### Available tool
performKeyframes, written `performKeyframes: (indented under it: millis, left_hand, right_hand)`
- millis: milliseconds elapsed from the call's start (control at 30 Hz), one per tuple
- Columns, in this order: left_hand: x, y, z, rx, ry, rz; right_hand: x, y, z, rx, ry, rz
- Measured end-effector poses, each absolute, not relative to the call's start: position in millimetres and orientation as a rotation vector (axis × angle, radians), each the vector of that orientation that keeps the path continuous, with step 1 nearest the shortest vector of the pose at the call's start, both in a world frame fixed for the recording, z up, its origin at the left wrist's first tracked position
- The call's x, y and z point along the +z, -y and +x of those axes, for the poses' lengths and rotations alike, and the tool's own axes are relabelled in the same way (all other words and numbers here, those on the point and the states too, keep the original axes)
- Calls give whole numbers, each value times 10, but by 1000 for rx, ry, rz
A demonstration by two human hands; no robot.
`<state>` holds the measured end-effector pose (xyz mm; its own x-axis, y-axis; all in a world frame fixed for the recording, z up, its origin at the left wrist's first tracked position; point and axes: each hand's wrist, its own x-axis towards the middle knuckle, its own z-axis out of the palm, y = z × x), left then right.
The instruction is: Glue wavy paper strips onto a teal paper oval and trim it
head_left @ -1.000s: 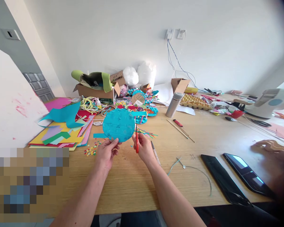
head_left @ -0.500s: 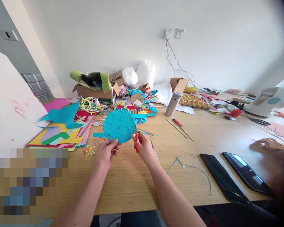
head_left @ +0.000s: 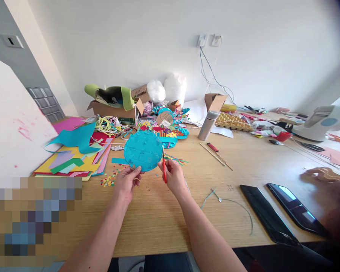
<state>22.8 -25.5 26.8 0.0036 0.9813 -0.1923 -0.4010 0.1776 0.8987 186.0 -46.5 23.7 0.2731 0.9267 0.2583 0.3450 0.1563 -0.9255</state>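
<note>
A round blue disc (head_left: pixel 144 150) with a bumpy surface is held up above the desk. My left hand (head_left: pixel 128 181) pinches its lower edge, thumb on the near face. In my right hand (head_left: pixel 174 176) are red-handled scissors (head_left: pixel 164 172), their blades pointing up beside the disc's right edge. Whether the blades touch the disc is too small to tell. Behind the disc's lower left, a blue strip (head_left: pixel 119 161) lies on the desk, with colourful paper dots (head_left: pixel 109 179) nearer to me. Thin coloured strips (head_left: pixel 177 159) lie behind my right hand.
Coloured paper sheets (head_left: pixel 86 166) are stacked at left. Craft pieces and an open cardboard box (head_left: pixel 110 110) stand behind. A grey bottle (head_left: pixel 208 125), wooden sticks (head_left: pixel 212 154), a red cutter (head_left: pixel 212 147) and two dark devices (head_left: pixel 268 213) are to the right.
</note>
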Motion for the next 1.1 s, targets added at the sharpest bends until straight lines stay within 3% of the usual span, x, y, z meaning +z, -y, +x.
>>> performKeyframes:
  millis: [1100]
  left_hand:
    - [301,225,177,1235,-1040,846]
  right_hand:
    - [263,445,1896,709,1272,-1403]
